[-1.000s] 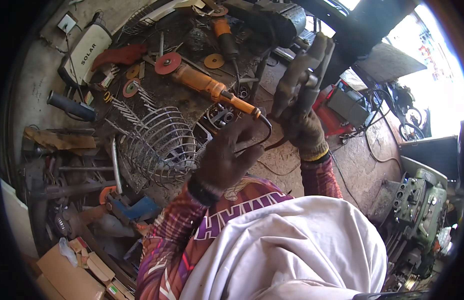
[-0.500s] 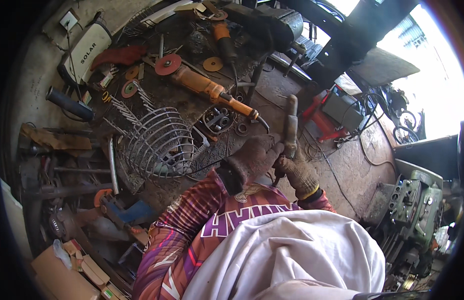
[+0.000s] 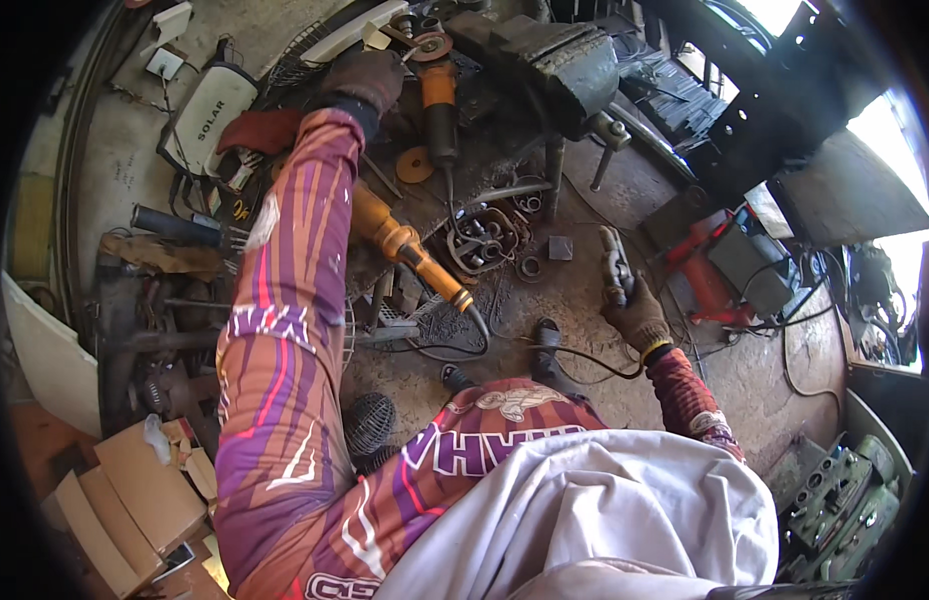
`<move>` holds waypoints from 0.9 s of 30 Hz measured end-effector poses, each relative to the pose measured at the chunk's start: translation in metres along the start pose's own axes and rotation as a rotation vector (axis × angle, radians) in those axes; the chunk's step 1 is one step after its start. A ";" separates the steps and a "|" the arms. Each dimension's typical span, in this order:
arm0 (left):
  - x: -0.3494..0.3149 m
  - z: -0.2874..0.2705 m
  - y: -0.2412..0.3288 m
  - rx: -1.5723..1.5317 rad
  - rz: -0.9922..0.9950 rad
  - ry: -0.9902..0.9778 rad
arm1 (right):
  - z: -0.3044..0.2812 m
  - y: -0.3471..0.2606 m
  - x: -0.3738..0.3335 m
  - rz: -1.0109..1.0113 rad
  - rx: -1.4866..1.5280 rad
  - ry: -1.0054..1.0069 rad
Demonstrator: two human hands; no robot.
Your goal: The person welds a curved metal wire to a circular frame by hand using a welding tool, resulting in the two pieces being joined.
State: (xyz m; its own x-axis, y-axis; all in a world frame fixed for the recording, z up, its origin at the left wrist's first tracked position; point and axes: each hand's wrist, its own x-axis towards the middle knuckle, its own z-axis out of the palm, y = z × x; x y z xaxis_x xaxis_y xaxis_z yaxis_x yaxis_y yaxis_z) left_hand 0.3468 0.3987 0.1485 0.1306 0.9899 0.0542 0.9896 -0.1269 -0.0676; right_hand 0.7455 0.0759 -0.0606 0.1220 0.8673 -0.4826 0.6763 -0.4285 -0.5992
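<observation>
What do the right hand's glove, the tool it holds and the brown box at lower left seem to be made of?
Glove: probably fabric, matte, from its soft, dull brown surface.
Tool: perhaps worn metal, given its mottled grey look.
Box: almost certainly cardboard, unglossed, with plain brown folded panels.

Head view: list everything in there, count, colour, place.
Angle grinders: 2, orange, on workbench
Loose disc: 1, tan, between grinders
Vise: 1, dark, top centre
Parts tray: 1, dark, right of lower grinder
Wheeled-looking machine: 1, red and grey, right
Heavy machine: 1, green, lower right
Cardboard box: at least 1, brown, lower left
Case: 1, white, upper left
Small clutter: too mixed to count
Handheld tool: 1, grey, in right grip
Left grip: 1, dark glove, over workbench
Right grip: 1, brown glove, right of centre
</observation>
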 end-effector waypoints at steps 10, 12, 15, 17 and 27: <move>0.095 0.068 -0.009 0.137 -0.190 -0.107 | -0.003 0.071 0.022 0.172 0.054 0.023; 0.096 0.072 -0.028 0.163 -0.242 -0.138 | 0.000 0.079 0.021 0.206 0.066 -0.024; 0.087 0.059 0.002 0.121 -0.237 -0.082 | 0.013 0.105 0.027 0.231 0.141 -0.035; 0.082 0.064 -0.018 0.123 -0.260 -0.069 | 0.012 0.104 0.026 0.211 0.194 -0.066; 0.084 0.062 -0.004 0.079 -0.233 0.079 | -0.014 0.089 0.025 0.220 0.260 -0.064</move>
State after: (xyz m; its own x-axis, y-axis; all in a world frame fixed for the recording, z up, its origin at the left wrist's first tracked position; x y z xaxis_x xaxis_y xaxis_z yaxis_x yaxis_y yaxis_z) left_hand 0.3496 0.4862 0.0913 -0.0927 0.9835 0.1552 0.9862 0.1122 -0.1219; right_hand 0.8185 0.0634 -0.1170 0.1930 0.7328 -0.6525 0.4302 -0.6609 -0.6149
